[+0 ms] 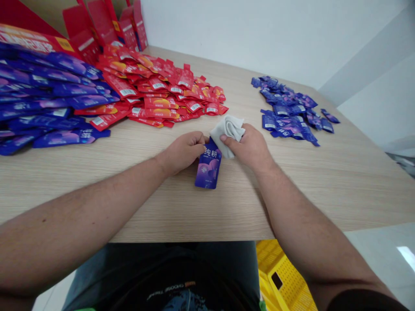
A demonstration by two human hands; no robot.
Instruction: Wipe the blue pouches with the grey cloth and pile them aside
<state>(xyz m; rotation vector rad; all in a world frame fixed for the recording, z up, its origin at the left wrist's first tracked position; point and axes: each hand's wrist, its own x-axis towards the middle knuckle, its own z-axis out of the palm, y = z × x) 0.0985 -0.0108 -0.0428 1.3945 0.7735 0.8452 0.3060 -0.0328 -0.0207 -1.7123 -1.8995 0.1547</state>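
**Two-handed hold on a flat purple printed pouch (208,171) and a folded pale grey cloth (228,128)**

The left hand (183,152) pinches the pouch near its upper left edge, between the thumb and a bent forefinger, with the other fingers curled in. The right hand (256,147) grips the cloth, its thumb laid over the folds; the fingers beneath are largely hidden. The step in hand appears to be wiping the pouch. It is probably best done with a firm left pinch close to the edge, leaving the printed face exposed, and with the cloth flattened under the right thumb and drawn in even strokes from the upper end downward. Light pressure seems advisable, as the film may crease.

The pouch is in front of the person, over the pale wood-grain table (155,207), printed face up. Its body extends from the left thumb tip toward the table's near edge; the cloth overlaps its upper right corner, and its lower end is free of all fingers. Whether that end touches the table cannot be told. Beyond, to the left, lies a heap of glossy red pouches (158,103); to the right, a smaller group of purple pouches (287,111).
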